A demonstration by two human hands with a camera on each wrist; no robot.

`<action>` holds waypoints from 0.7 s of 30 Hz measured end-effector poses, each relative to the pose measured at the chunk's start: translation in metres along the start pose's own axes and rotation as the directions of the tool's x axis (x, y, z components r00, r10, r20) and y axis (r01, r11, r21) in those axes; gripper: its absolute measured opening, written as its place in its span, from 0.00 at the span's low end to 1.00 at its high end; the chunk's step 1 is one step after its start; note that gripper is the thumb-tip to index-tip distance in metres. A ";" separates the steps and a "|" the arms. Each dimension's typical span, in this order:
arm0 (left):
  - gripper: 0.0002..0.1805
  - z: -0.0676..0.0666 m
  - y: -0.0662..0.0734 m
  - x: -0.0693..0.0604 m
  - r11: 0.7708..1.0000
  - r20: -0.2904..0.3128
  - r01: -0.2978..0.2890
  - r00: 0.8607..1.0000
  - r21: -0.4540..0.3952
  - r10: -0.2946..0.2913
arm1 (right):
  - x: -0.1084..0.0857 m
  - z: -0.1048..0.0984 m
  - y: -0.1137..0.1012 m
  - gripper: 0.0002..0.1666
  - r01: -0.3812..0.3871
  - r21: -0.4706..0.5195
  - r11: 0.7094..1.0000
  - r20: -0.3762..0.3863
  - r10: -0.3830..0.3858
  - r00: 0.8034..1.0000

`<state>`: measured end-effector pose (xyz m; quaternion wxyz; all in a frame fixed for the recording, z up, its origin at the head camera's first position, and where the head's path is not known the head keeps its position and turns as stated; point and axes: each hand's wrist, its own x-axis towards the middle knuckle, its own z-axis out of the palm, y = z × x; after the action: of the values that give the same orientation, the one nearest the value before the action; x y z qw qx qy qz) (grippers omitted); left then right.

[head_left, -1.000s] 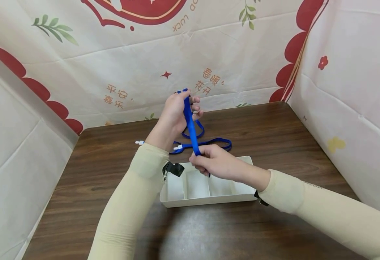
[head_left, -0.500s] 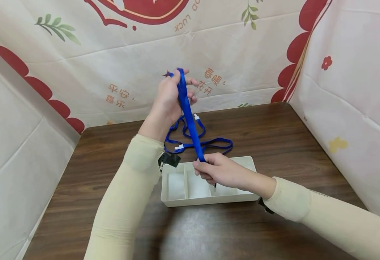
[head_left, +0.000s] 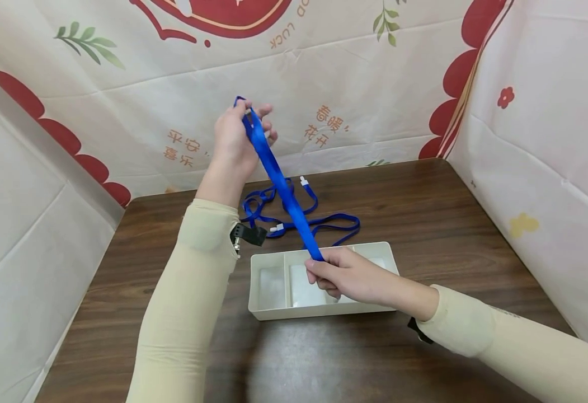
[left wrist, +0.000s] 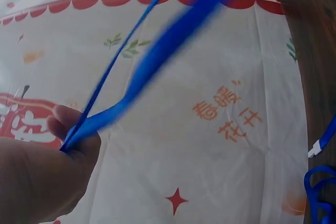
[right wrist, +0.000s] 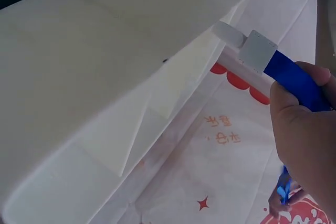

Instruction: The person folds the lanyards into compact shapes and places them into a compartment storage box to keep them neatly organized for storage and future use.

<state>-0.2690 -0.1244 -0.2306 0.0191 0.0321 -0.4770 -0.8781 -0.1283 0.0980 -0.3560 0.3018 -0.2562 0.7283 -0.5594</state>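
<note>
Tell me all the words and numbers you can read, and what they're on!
"平安喜乐": orange print on the back cloth.
"春暖花开": same cloth.
"OD LUCK": same cloth, cut off at the picture's top.
White lettering on the red emblem: too cut off to read.
Small marks on the right sleeve: too small to read.
No numbers that I can read.

Taking twelve o'clock as the far side, the tray (head_left: 324,311) is sitting on the bench (head_left: 147,291). Loose lanyards (head_left: 276,228) are lying behind it, toward eleven to twelve. The right hand (head_left: 351,274) is hovering over the tray; the left hand (head_left: 237,137) is hanging higher, toward eleven. The held lanyard (head_left: 285,191) is slanting between them. A backdrop (head_left: 253,78) is hanging behind the bench at twelve, side panels (head_left: 540,129) flanking at nine and three.
</note>
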 end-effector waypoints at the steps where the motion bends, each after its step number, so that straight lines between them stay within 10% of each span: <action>1: 0.13 -0.002 0.003 0.001 1.000 -0.008 -0.012 1.000 -0.021 0.012 | -0.002 0.000 0.000 0.24 0.008 0.000 1.000 0.001 -0.008 1.000; 21: 0.11 -0.043 0.043 0.007 0.995 -0.040 -0.076 0.996 0.058 0.079 | -0.034 -0.020 -0.003 0.25 0.109 0.019 0.994 -0.047 -0.108 0.993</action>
<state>-0.2731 -0.1846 -0.2179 0.0624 0.0327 -0.5022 -0.8619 -0.1189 0.1344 -0.3443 0.2570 -0.2792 0.7138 -0.5886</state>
